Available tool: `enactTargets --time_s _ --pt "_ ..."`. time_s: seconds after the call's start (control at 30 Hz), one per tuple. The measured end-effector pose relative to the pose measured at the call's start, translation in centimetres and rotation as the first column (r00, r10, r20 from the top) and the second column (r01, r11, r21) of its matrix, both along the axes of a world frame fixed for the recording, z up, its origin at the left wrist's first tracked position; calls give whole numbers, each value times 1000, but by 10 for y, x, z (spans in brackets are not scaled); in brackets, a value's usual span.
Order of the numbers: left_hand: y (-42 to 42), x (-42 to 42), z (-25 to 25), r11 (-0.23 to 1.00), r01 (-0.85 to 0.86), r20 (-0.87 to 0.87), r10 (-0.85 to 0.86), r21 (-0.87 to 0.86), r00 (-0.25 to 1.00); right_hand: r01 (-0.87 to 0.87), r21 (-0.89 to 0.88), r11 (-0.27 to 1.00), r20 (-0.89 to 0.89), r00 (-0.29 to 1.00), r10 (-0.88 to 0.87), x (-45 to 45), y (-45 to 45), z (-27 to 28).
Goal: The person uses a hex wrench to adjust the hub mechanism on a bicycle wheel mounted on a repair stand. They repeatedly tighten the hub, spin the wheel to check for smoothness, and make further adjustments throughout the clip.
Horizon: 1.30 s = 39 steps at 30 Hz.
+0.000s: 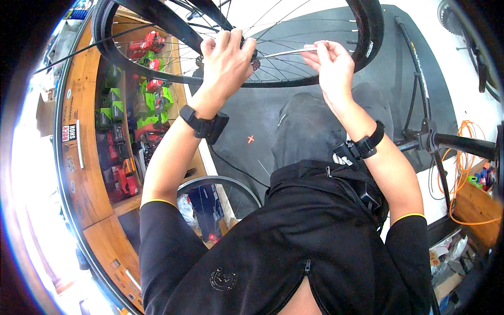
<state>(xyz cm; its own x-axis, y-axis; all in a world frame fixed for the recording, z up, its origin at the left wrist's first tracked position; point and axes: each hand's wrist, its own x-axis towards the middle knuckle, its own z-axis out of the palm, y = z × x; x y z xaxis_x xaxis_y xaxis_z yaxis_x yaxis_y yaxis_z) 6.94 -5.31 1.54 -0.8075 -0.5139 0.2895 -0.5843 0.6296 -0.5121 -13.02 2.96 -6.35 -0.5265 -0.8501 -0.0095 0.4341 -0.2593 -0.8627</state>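
A bicycle wheel with a black tyre (pixel 370 47) and thin spokes stands before me at the top of the view. My left hand (pixel 227 63) curls its fingers over the hub area (pixel 255 63), beside a black frame or fork leg (pixel 173 25). What its fingertips press on is hidden. Between the thumb and fingers of my right hand (pixel 332 61) is one end of a slim silver metal tool (pixel 289 52). Its other end reaches left across the spokes to the hub, close to my left hand. Each wrist wears a black strapped device.
At left, a wooden cabinet (pixel 88 145) with glass shows boxed parts (pixel 157 98). A loose rim (pixel 216 180) leans low beside it. A black stand (pixel 429 136) is on my right, near a coiled orange hose (pixel 464 157). Dark matting (pixel 244 118) covers the floor.
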Motion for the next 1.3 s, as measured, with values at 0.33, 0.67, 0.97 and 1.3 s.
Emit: enactTargets --time_s 0.33,0.67,0.97,1.3 --pt "2 0 2 997 64 -56 -66 -44 996 -140 -102 985 -907 421 -34 -47 30 3" --pt "3 1 2 996 83 -84 -85 -25 993 -273 271 923 -483 791 376 -48 21 18" --pt "-3 7 1 999 49 -19 -49 14 999 -439 455 775 -101 839 535 -48 19 30" --pt "-3 9 1 997 73 -25 -72 31 997 -269 1 963 -986 -160 -43 -73 28 25"
